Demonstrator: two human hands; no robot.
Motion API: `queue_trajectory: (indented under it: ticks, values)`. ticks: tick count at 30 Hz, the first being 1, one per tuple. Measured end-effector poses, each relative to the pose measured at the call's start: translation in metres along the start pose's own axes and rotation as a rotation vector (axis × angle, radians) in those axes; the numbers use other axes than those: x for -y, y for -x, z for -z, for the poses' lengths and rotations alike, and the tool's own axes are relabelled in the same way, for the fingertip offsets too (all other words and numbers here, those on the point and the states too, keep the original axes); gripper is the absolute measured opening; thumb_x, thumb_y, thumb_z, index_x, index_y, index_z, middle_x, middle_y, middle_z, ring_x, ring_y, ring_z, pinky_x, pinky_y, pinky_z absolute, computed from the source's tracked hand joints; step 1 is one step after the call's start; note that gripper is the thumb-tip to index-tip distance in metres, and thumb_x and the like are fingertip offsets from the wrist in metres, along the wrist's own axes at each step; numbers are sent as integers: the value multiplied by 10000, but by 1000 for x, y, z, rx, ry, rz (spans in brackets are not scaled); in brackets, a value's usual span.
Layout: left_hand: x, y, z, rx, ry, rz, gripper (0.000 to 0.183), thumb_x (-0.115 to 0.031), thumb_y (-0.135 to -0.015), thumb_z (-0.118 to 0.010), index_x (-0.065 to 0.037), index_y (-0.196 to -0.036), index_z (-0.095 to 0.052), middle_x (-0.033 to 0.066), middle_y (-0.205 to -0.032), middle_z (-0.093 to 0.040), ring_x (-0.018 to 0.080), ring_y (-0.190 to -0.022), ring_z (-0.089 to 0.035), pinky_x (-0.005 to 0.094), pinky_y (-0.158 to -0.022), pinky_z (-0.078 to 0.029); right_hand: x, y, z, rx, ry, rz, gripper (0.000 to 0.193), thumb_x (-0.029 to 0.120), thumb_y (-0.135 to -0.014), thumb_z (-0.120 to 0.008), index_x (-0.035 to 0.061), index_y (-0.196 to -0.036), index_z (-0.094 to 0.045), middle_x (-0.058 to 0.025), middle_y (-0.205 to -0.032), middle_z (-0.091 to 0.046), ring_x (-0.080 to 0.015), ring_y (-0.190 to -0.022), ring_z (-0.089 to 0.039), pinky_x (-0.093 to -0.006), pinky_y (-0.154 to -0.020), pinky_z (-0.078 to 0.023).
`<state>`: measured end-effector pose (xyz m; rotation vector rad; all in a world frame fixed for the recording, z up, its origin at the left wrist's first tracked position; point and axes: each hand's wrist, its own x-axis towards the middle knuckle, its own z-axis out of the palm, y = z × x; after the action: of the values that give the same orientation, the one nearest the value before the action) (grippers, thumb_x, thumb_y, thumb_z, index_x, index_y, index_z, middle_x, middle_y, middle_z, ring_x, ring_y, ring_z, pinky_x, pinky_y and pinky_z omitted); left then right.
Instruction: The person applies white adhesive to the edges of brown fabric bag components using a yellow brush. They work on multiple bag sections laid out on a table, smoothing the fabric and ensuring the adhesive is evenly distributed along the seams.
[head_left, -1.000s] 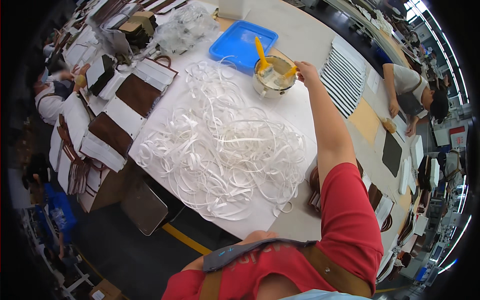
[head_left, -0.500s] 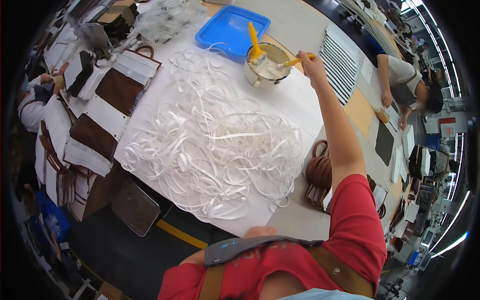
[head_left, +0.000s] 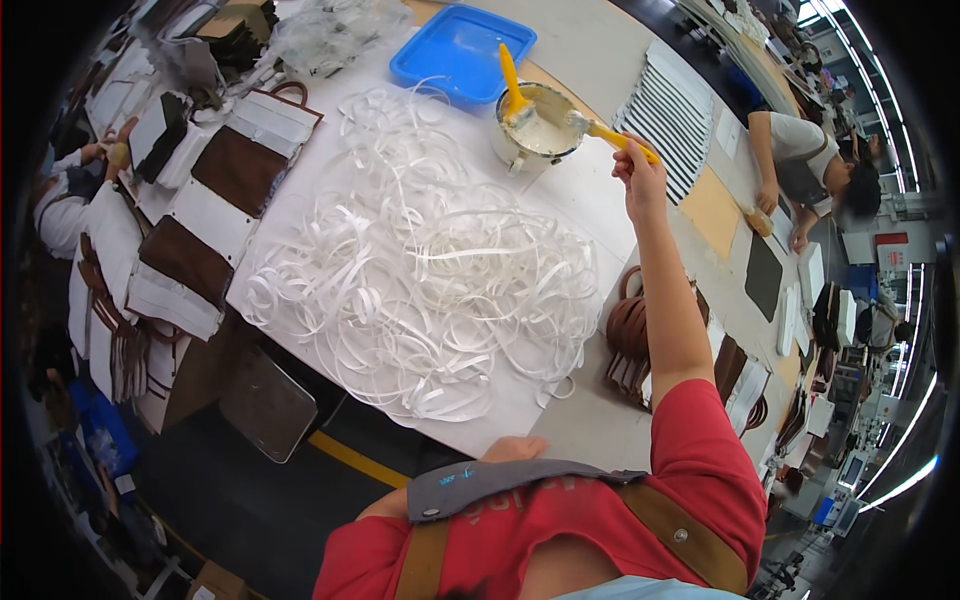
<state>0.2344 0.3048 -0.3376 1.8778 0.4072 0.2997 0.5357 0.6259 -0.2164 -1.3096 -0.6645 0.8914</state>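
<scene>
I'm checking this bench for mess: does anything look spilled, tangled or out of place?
The white strips lie in a loose, overlapping tangle across the table, not in neat order. The pot beside the blue tray has a smeared, stained rim, which looks untidy. I see no clear spill around it.

Right arm [head_left: 676, 310] forward and nearly straight, right hand [head_left: 642, 174] in a pinch, left hand [head_left: 514, 449] low, partly hidden

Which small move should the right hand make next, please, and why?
Probably the right hand should wipe its yellow-handled brush lightly on the rim of the pot: the bristles look coated with white, they are right at that rim, and excess could drip outside.
</scene>
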Motion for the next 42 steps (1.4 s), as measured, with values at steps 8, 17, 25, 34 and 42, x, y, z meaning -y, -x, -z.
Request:
queue_trajectory:
  ticks: [8, 17, 25, 34, 42]
  values:
    - [2, 1, -4, -37, -10, 24, 222, -181, -823, -506, -62, -1007, -544, 136, -880, -600, 312, -734, -598, 381, -630, -473, -19, 8, 28, -111, 63, -31, 196, 195, -809, -641, 23, -891, -597, -9, -689, -506, -65, -544, -459, -212, -508, -411]
    - [-5, -3, -2, -112, 35, 63, 184, -193, -851, -499, -53, -947, -569, 166, -779, -601, 335, -716, -590, 387, -633, -469, -10, 14, 18, -10, 137, 59, 252, 191, -850, -578, -4, -1010, -563, -31, -734, -521, -86, -585, -483, -206, -555, -415]
    - [-3, -1, -3, -72, 0, 39, 222, -164, -805, -487, -37, -980, -534, 141, -860, -590, 320, -719, -593, 398, -616, -474, -41, 21, 44, -38, -177, -215, 257, 187, -874, -542, 13, -1062, -559, -40, -654, -550, -98, -548, -517, -209, -515, -449]
    - [-1, -1, -6, -100, 0, 22, 206, -153, -812, -525, -47, -985, -557, 141, -806, -602, 310, -699, -595, 371, -613, -477, -18, 24, 28, -26, -145, -108, 218, 129, -843, -584, 38, -1041, -578, -24, -766, -570, -88, -639, -534, -206, -587, -448]
    - [8, 0, -15, -181, -3, -29, 205, -134, -791, -513, -52, -976, -545, 140, -739, -590, 323, -645, -585, 399, -570, -461, -57, 7, 16, 12, -226, -248, 262, 152, -869, -552, 92, -1124, -542, 12, -726, -469, -73, -618, -445, -217, -601, -412]
